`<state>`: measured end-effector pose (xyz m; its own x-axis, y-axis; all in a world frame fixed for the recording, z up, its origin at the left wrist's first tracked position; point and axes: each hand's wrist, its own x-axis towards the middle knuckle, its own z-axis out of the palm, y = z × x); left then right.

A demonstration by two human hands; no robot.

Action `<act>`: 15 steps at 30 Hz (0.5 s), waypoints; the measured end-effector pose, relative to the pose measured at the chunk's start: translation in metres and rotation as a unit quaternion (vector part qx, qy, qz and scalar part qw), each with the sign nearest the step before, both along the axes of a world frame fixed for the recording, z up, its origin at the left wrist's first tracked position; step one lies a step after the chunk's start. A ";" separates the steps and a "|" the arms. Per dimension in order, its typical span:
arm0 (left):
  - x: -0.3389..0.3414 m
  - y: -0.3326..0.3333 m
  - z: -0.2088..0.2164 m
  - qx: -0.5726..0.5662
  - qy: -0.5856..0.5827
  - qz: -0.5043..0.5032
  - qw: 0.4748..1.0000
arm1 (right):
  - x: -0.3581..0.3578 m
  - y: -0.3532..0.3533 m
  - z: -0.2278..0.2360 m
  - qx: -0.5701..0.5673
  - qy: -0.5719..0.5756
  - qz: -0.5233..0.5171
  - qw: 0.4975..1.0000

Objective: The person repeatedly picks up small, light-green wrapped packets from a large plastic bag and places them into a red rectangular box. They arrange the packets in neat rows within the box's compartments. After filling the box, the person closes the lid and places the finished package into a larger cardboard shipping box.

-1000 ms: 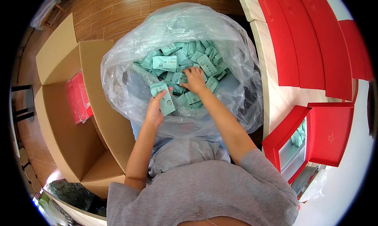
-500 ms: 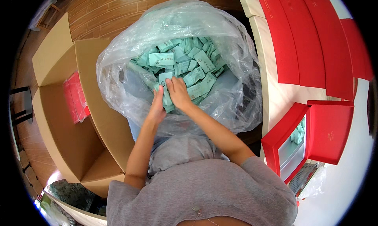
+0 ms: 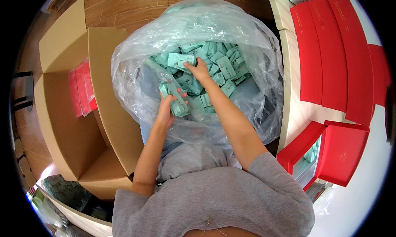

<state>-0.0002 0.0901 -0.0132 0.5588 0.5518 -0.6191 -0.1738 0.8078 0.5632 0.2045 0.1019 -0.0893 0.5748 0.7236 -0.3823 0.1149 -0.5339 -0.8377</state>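
Observation:
A large clear plastic bag [image 3: 136, 51] gapes in front of me, holding many small mint-green packets [image 3: 225, 68]. My left hand [image 3: 166, 108] is closed around several green packets [image 3: 178, 105] near the bag's near left side. Farther in, my right hand [image 3: 199, 72] pinches the right end of one flat green packet [image 3: 176, 60], its printed face up. That packet sits above the heap; whether it still touches the others, I cannot tell.
At my left stands an open cardboard box [image 3: 62, 125] with a red plastic-wrapped bundle [image 3: 82, 88] inside. On the right, a pale tabletop [image 3: 291, 63] bears several red flat boxes [image 3: 326, 51] and an open red box [image 3: 346, 154] with green packets inside.
My right hand has left the packets at my left hand and moved farther into the bag, taking hold of another packet. My left hand keeps its packets. The whole view has shifted slightly.

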 end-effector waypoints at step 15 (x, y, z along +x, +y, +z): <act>0.003 0.007 -0.011 -0.005 -0.053 0.015 0.998 | 0.010 -0.104 0.102 0.172 0.382 -0.129 0.899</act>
<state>0.0032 0.0968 -0.0247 0.6052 0.5631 -0.5627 -0.2566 0.8071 0.5316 0.2142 -0.0018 0.0124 0.4062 0.7544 -0.5157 -0.6539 -0.1543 -0.7407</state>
